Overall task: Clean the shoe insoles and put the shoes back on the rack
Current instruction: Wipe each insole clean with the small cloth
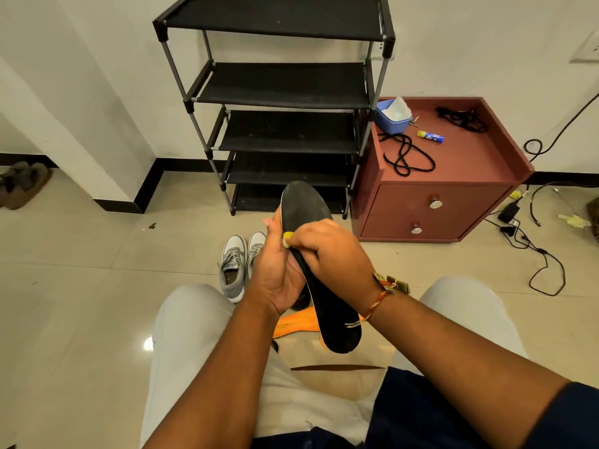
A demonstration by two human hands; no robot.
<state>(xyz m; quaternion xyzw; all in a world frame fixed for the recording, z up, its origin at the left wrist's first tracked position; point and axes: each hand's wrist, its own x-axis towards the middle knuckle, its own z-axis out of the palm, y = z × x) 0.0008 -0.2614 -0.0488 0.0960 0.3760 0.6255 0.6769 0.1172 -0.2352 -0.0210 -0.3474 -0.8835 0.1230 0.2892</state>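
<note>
Centrally, my right hand [327, 251] has its grip curled shut, pinching a small yellow wiper [287, 238] against the black insole [304, 205], which my left hand [278, 273] holds from beneath. The insole's long axis runs from my lap away toward the rack [285, 85], so wiping strokes should probably follow that line. The grey shoes [235, 267] stand on the floor, just left.

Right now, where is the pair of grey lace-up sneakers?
In the head view, the grey lace-up sneakers stand on the tiled floor left of centre, beside the left hand holding the black insole, in front of the black shoe rack.
</note>
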